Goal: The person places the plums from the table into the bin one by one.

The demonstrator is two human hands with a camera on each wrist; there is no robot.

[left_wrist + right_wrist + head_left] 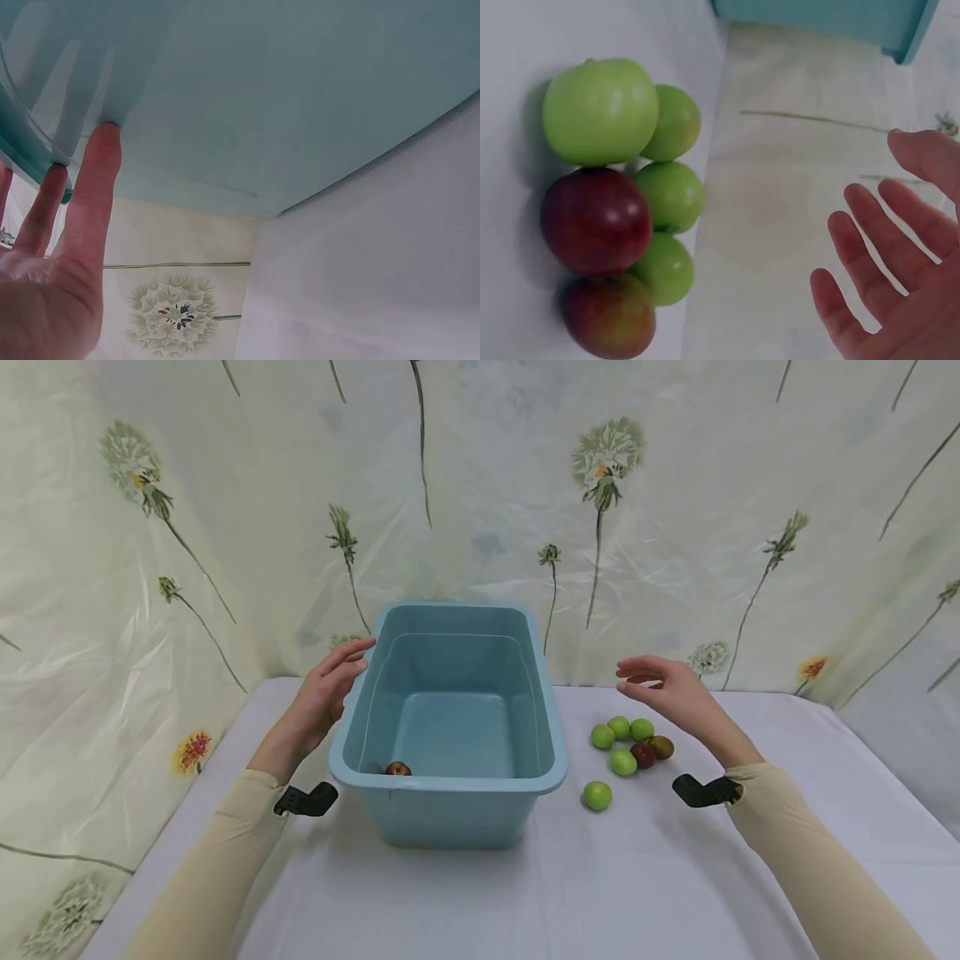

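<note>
A deep light-blue plastic tub [450, 814] stands on the table, with one small red fruit [397, 768] partly showing inside behind its near wall. At the tub's left side is my left hand [318, 697]; in the left wrist view its extended fingers [97, 165] touch the outer wall below the rim. My right hand [667, 689] hovers to the right of the tub, fingers loosely bent, holding nothing. Beneath it lies a cluster of small round fruits: several green ones [623, 762], a dark red one [642, 755] and a reddish-brown one [662, 747].
Nearer the front, a single green fruit [597, 795] sits apart from the cluster, right of the tub. A white cloth [637, 893] covers the table. Behind and on both sides hangs a curtain [480, 485] printed with dandelions. Each wrist carries a black camera mount [705, 791].
</note>
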